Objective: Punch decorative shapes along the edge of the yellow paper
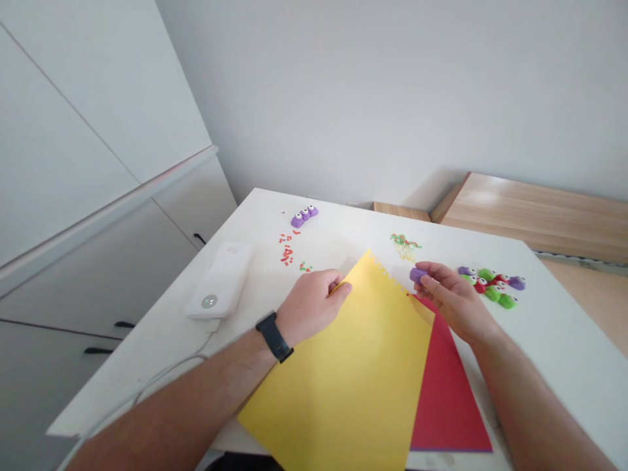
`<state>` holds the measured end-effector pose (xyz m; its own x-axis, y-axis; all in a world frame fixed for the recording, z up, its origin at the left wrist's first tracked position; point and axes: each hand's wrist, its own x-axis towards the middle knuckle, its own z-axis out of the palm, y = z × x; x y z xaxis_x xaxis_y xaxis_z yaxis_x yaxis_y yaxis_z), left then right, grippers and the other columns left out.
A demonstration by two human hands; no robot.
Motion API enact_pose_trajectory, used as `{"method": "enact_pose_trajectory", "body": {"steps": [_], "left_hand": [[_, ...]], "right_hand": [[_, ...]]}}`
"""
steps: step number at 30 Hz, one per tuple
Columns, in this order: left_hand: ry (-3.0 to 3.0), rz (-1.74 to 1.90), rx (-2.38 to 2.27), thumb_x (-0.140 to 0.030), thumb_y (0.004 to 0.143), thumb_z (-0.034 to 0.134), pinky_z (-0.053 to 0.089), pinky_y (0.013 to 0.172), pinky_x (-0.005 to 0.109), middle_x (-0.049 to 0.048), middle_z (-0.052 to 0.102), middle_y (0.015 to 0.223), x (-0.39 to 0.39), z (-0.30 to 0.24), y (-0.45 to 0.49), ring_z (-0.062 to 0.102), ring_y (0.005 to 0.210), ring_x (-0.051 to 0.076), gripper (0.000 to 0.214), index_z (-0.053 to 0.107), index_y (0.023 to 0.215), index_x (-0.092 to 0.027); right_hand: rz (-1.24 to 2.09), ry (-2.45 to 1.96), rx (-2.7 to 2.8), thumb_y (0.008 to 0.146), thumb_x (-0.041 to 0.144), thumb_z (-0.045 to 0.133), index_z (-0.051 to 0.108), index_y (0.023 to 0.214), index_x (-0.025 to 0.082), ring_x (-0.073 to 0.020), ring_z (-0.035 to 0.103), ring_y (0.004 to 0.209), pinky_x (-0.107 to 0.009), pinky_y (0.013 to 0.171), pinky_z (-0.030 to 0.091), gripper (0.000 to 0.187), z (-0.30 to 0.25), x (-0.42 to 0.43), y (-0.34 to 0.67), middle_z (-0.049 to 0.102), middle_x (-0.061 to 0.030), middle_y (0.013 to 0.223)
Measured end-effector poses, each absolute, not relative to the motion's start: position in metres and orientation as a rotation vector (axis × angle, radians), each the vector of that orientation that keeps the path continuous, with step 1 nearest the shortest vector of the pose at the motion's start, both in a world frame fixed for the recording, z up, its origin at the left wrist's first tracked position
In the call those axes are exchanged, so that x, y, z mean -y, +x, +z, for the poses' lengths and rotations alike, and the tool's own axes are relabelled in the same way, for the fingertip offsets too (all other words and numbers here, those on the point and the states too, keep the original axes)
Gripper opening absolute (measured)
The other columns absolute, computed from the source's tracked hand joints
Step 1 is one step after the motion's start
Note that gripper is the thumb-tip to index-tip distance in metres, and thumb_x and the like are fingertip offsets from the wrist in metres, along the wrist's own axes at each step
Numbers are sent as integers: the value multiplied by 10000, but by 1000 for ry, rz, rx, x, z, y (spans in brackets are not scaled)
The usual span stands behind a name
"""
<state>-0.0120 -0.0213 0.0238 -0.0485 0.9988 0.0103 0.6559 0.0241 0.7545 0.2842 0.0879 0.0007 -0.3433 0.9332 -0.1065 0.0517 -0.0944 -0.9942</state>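
1. Head view: the left hand [311, 306] pinches the ragged top edge of the yellow sheet [343, 386], which lies over the red sheet [446, 392].
2. The right hand [454, 302] holds a purple clay piece [418, 275] in a narrow fingertip grip, just above the yellow sheet's edge.
3. Clay figures [490, 288] and crumbs [405, 245] lie beyond on the bench [554, 327].
4. A hard pinch could crease or tear the ragged edge; a loose grip could drop the clay.
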Motion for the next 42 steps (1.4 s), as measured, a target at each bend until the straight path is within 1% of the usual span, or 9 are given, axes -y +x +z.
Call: {"method": "enact_pose_trajectory", "body": {"steps": [5,9,14,18,21,24,29,35,42], "left_hand": [[1649,824,-1738,-421,994,520,307,611,307,-33,583,660,20,27,-12,524,633,148,319,590,766,-209],[1626,831,-1730,-439,995,529,306,613,305,-42,554,645,21,29,-11,505,627,143,338,573,754,-207],[1642,813,-1731,-438,1001,529,307,622,308,-45,541,650,22,29,-12,501,635,145,343,558,749,-208],[1653,799,-1737,-445,1005,530,304,620,308,-47,541,653,22,29,-12,500,633,144,353,552,744,-208],[1646,795,-1738,-452,1007,532,311,617,306,-50,556,654,21,30,-12,509,632,144,348,577,761,-210],[1641,795,-1735,-466,1012,528,330,625,304,-49,587,667,21,31,-13,532,637,147,346,604,789,-213],[1625,798,-1736,-495,1011,534,367,643,301,-40,648,706,21,32,-14,590,676,162,350,636,825,-217],[1612,773,-1736,-527,1006,528,372,608,296,-31,658,703,21,29,-16,584,657,169,365,659,854,-223],[1605,773,-1747,-540,1001,536,374,590,289,-34,649,692,20,30,-16,576,643,165,369,651,839,-229]], "right_hand": [[1523,-1152,1461,844,417,854,708,1271,290,-149,614,905,-299,853,515,469,2,-87,285,710,-24,1039],[1496,-1130,1440,832,409,866,715,1225,293,-142,605,872,-298,819,511,437,3,-89,285,712,-21,1073],[1477,-1124,1455,839,413,860,717,1214,292,-165,612,926,-312,835,518,419,7,-88,284,714,-31,1076],[1444,-1139,1441,796,400,897,707,1237,288,-174,627,944,-324,850,518,493,6,-90,284,724,-36,1062],[1440,-1135,1432,771,383,916,723,1198,272,-180,638,960,-337,869,520,481,4,-92,285,741,-48,1083],[1421,-1123,1462,777,376,910,736,1161,263,-177,638,934,-341,857,519,436,4,-93,286,748,-47,1065],[1357,-1152,1579,825,415,863,743,1192,260,-183,629,929,-345,841,494,416,8,-95,290,741,-40,1051],[1394,-1184,1683,883,475,796,733,1252,265,-214,652,1001,-388,925,478,429,11,-95,293,761,-54,1128],[1499,-1138,1697,897,460,785,727,1247,267,-228,664,1064,-408,1003,478,403,17,-92,295,759,-58,1191]]}}
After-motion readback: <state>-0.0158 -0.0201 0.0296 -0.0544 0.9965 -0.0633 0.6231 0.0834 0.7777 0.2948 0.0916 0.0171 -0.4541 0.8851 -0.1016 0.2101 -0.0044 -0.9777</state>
